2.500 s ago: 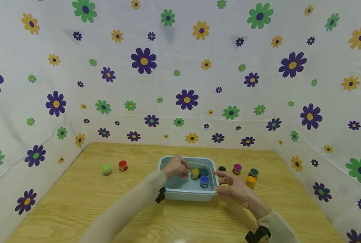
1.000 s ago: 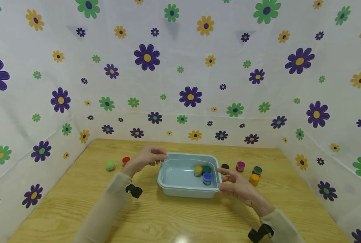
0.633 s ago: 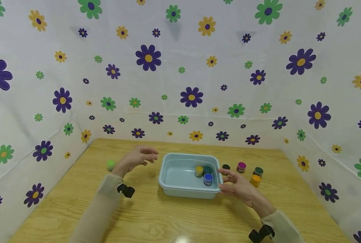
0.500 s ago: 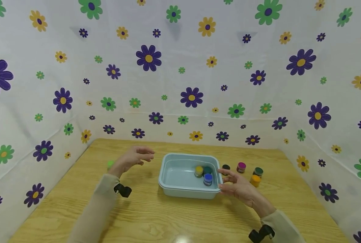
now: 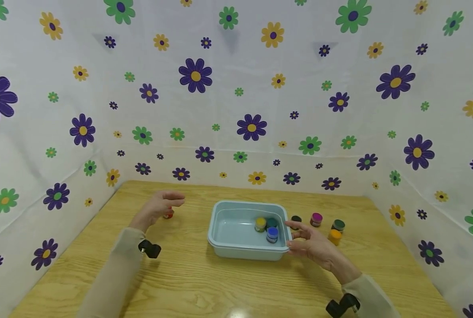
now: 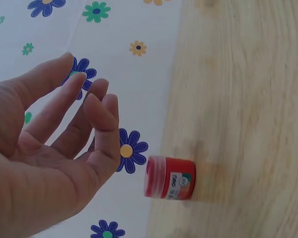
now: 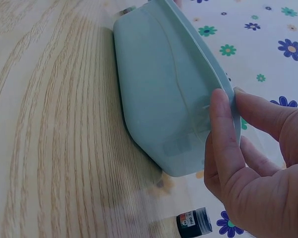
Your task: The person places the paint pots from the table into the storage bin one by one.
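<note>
Reaching out over the far left of the desk [image 5: 181,282], the left hand [image 5: 158,206] hovers empty with fingers loosely spread just above the red jar [image 6: 170,177], not yet touching it. The right hand [image 5: 310,245] pinches the right rim of the tub [image 5: 236,247], thumb on the outer wall. Three jars stand inside the tub: yellow [image 5: 260,224], teal [image 5: 272,222] and blue [image 5: 272,234]. Left outside are the red one, plus four to the right of the tub: black [image 5: 296,219], magenta [image 5: 316,219], dark green [image 5: 338,225] and orange [image 5: 334,236], so the loading looks under half done. Compared with 2.5 s ago, the left hand has left the tub interior and swung left to the red jar, now hiding the light green jar; the right hand has stayed at the rim.
</note>
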`<action>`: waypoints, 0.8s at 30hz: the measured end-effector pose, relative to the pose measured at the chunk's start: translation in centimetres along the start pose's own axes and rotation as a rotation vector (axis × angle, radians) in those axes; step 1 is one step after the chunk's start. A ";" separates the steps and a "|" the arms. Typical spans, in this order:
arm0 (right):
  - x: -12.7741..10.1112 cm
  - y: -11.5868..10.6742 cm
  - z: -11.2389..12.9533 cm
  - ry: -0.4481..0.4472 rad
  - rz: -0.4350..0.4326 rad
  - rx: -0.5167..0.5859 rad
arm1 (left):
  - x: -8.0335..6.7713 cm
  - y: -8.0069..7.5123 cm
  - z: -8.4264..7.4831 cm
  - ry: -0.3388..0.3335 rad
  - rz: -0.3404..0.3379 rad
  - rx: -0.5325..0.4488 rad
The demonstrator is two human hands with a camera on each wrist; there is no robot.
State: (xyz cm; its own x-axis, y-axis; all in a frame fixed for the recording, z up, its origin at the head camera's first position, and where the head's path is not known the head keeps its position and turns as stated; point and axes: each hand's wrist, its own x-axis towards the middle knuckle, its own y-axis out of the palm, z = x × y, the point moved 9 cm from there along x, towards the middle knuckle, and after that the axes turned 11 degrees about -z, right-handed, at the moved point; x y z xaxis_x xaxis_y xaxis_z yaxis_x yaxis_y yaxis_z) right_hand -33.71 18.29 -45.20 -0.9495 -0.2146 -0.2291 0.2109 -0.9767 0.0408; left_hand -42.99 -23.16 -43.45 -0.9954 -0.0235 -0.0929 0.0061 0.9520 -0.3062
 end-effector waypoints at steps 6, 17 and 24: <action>0.0 -0.2 -0.2 0.008 -0.010 -0.005 | 0.9 -1.4 1.7 -0.024 -0.085 -0.058; 0.1 -0.1 0.3 -0.024 0.003 -0.014 | 1.0 -2.7 2.9 -0.029 -0.134 0.039; 0.1 0.0 0.1 -0.016 -0.001 -0.001 | 1.1 -2.1 3.6 -0.057 -0.089 0.000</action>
State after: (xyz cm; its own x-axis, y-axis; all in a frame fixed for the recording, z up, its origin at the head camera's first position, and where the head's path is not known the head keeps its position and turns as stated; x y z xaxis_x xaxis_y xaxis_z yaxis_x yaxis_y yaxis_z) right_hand -33.81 18.30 -45.13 -0.9532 -0.2138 -0.2136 0.2103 -0.9768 0.0392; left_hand -43.72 -26.28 -46.30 -0.9849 -0.1253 -0.1196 -0.0819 0.9452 -0.3159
